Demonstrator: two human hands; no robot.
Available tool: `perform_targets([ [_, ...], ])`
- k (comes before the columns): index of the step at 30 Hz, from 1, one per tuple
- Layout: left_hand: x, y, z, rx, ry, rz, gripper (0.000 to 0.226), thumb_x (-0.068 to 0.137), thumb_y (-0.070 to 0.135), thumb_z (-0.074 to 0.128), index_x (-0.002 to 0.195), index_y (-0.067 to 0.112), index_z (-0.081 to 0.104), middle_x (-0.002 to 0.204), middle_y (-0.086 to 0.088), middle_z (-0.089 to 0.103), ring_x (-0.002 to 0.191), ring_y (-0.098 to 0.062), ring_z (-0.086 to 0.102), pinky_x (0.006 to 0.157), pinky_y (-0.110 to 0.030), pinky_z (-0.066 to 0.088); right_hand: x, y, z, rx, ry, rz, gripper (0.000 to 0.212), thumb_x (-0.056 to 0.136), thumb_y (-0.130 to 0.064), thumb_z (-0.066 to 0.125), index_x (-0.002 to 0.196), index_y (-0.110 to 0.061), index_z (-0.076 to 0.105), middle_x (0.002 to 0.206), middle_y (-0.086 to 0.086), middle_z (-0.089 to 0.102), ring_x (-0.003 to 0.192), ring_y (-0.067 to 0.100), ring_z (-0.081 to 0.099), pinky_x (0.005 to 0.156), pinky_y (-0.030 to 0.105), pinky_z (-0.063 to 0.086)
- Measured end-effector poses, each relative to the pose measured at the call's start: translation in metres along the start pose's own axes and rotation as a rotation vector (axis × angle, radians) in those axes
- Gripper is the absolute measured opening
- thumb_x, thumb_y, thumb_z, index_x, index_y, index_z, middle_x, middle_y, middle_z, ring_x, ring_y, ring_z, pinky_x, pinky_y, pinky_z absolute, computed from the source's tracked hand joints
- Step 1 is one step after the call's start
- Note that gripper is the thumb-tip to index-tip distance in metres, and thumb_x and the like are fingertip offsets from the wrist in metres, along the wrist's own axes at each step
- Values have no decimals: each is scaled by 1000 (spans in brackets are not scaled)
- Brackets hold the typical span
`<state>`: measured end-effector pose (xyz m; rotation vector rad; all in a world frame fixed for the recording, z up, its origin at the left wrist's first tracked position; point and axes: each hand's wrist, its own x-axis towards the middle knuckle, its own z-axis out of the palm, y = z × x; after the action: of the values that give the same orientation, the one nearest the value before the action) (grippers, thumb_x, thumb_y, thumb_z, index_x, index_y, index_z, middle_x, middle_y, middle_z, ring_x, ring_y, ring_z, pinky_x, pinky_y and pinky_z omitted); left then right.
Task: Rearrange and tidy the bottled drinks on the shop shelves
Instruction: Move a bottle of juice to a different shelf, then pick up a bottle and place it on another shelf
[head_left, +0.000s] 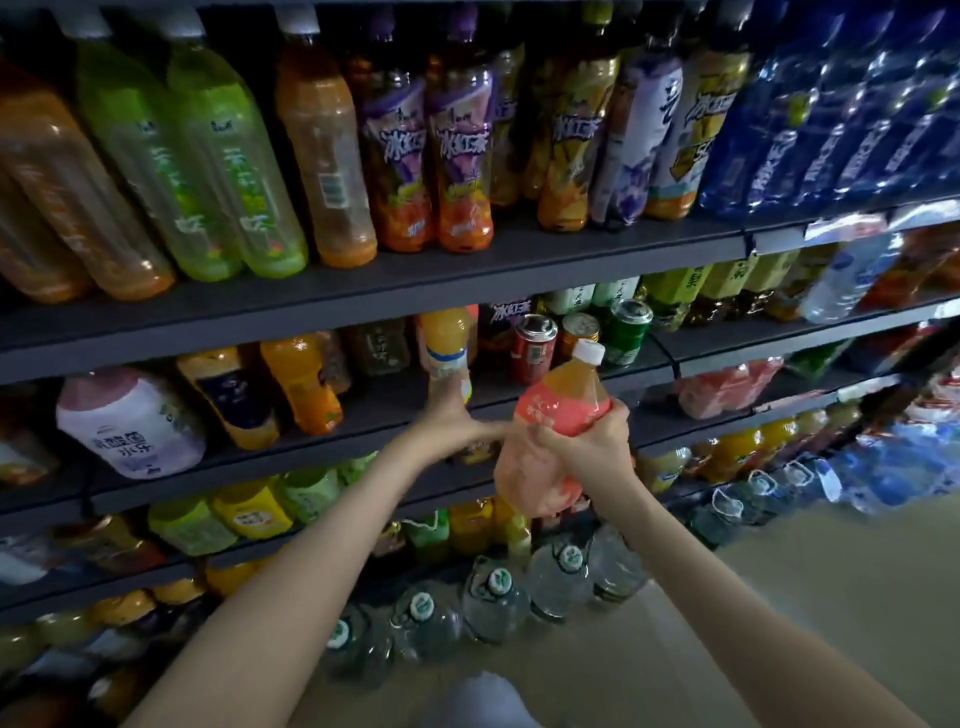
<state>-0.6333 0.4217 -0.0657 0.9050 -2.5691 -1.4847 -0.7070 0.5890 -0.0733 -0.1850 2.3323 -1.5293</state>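
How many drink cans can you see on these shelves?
3, in a row on the second shelf down: red can left, orange can middle, green can right, just behind the cap of the pink-labelled bottle. More may hide behind them.

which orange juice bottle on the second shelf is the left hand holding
The rightmost orange juice bottle, beside the red can: the left hand grips its lower end. The two further left stand untouched.

冰红茶 readable on two purple-label bottles (397, 150), well above both grips. Same 冰红茶 on dark bottle (505, 318), just right of juice bottle (447, 348) gripped by left hand (456, 415). Print on pink-label bottle (563, 410) in right hand (587, 446) blurred, unreadable.
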Motion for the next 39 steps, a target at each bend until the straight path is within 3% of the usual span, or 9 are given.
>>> perform_targets([
  [4,29,-6,-11,-106,430,-181,94,71,33,82,143,8,28,147,-13,33,133,-29,37,102,-34,34,19,1,3,-83,-31,-26,114,38,-58,79,129,-14,27,128,9,40,125,30,41,101,51,44],
  [9,68,-4,-7,-91,521,-108,60,77,22,76,126,7,44,121,-13,59,107,-30,59,74,-28,40,31,5,17,-86,-66,-65,110,51,-41,85,136,-9,23,131,9,35,127,30,38,101,52,43],
  [14,94,-22,10,-224,571,-94,65,73,23,80,124,8,43,114,-11,60,94,-23,60,72,-27,42,54,20,31,-25,-17,-119,104,63,-30,87,140,-7,22,135,10,34,132,27,28,105,39,36],
  [17,105,-30,11,-202,573,-84,60,76,28,76,125,12,45,110,-8,61,91,-22,60,66,-24,41,63,30,41,5,-14,-179,103,64,-31,87,140,-8,22,134,8,35,129,23,29,96,25,28],
  [21,90,-39,12,-136,630,48,48,77,33,74,116,13,54,93,1,62,81,-16,59,65,-24,41,68,39,60,35,36,-267,110,58,-30,90,141,-7,22,133,8,35,129,24,35,103,38,39],
  [25,49,-70,4,-116,648,181,31,74,27,78,95,13,61,77,8,63,69,-6,59,56,-4,38,65,38,76,54,19,-306,112,58,-25,90,143,-7,20,136,8,34,129,22,35,106,36,38],
  [30,8,-86,-30,-209,675,166,35,76,28,79,105,23,60,91,21,63,83,13,59,72,-3,44,63,10,101,49,-47,-321,115,56,-25,92,144,-9,19,136,7,35,129,21,36,108,39,38],
  [36,-5,-92,-63,-247,672,107,52,72,33,81,116,15,60,106,6,66,95,-4,62,81,-17,48,64,-17,121,9,16,-288,116,58,-31,91,144,-5,18,139,11,34,134,28,32,111,44,34],
  [39,-6,-96,-66,-219,637,110,48,73,31,81,114,16,61,101,9,66,93,-4,62,80,-16,48,67,-21,131,38,62,-300,117,54,-32,92,142,-4,21,137,10,35,132,27,33,110,45,35],
])
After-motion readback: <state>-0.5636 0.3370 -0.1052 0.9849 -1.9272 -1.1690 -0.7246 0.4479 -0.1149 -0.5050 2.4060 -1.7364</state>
